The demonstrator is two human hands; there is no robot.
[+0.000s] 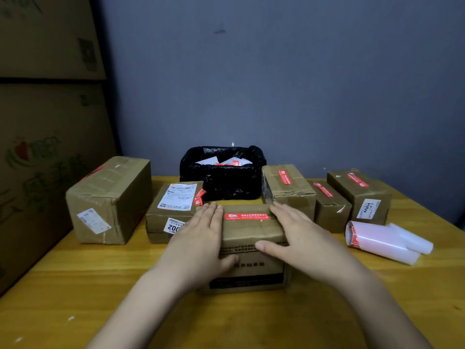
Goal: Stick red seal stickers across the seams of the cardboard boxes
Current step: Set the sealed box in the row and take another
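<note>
A person is sitting at a wooden table (75, 285) with a cardboard box (251, 248) standing near the middle of its near edge. A red seal sticker (247, 216) is lying across the top of this box, toward its far side. The left hand (201, 238) is resting flat on the left end of the box, fingers straight and together, fingertips reaching just beside the sticker's left end and the thumb lying against the box's front face. The right hand (297, 235) is resting flat on the right end, fingers extended, thumb stretching across the front top edge. Neither hand is gripping anything; both are pressing the box between them.

A black-lined bin (221, 182) holding white backing scraps is standing at the far edge, directly behind the box. Left of it, a labelled box (173, 212) is carrying a red sticker at its right edge, and a large box (108, 200) is sitting toward the far left corner. Three sealed boxes (289, 190) (329, 205) (362, 195) are standing in a row toward the far right corner, each bearing a red sticker on top. A roll of stickers (377, 239) is lying on its side near the right edge, well apart from the right hand. Large cartons (45, 122) are standing stacked beyond the left edge.
</note>
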